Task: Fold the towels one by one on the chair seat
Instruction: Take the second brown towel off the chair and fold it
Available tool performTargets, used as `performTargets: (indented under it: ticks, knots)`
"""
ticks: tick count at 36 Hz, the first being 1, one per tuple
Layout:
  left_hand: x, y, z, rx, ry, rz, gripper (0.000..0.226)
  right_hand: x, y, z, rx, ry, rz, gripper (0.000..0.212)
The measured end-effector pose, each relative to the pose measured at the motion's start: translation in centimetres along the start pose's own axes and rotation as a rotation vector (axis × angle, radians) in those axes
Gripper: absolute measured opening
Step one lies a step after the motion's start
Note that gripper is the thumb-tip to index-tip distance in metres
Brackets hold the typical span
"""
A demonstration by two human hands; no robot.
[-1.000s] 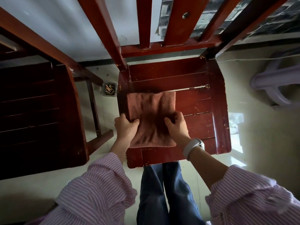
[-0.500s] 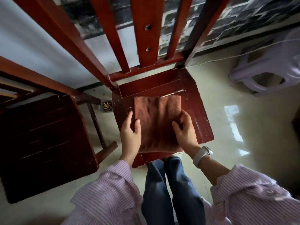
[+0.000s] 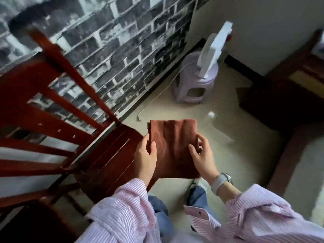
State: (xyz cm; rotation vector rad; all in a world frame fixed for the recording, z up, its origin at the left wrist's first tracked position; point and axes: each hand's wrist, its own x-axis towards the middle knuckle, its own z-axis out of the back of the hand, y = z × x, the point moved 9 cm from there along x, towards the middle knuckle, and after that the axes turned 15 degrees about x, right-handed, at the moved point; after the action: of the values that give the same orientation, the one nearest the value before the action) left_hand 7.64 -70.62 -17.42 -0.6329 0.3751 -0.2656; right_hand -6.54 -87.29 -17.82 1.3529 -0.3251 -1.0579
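I keep the left hand point(image 3: 146, 156) and right hand point(image 3: 201, 156) pinching the folded towel point(image 3: 172, 148) level, probably bound for a stack.

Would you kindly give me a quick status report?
Left hand and right hand grip folded brown terry towel. Towel held off the red wooden chair seat. Nothing in the way.

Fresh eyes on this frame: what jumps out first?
The folded brown towel, held flat at centre frame between the left hand and right hand, off the seat and over the floor. Next, the red wooden chair filling the left, then a lilac plastic stool by the brick-pattern wall.
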Motion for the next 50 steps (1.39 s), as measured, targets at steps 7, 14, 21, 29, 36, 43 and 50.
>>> performTargets:
  ticks: [7,14,21,29,36,43,50]
  knots:
    - [-1.1,-16.0,-8.1,0.028,0.089,-0.15,0.036,3.7,1.7,16.6,0.106,-0.197,0.04,0.043]
    - [-1.6,-29.4,-17.2,0.072,0.212,-0.276,0.037,8.3,1.3,30.6,0.163,-0.336,0.016,0.043]
    - [0.1,-41.3,-23.8,0.072,0.273,-0.387,0.037,13.3,2.3,41.0,0.22,-0.477,0.018,0.043]
    - [5.9,-54.3,-31.9,0.074,0.342,-0.505,0.036,22.7,4.3,50.4,0.241,-0.601,0.029,0.044]
    - [12.1,-66.8,-39.1,0.059,0.404,-0.569,0.037,33.4,7.6,58.4,0.295,-0.682,0.011,0.044]
    - [17.5,-78.3,-46.6,0.11,0.5,-0.637,0.037,43.6,10.8,66.6,0.275,-0.732,-0.009,0.042]
    - [21.8,-85.0,-53.9,0.155,0.564,-0.577,0.039,52.6,10.6,72.1,0.329,-0.68,-0.039,0.043]
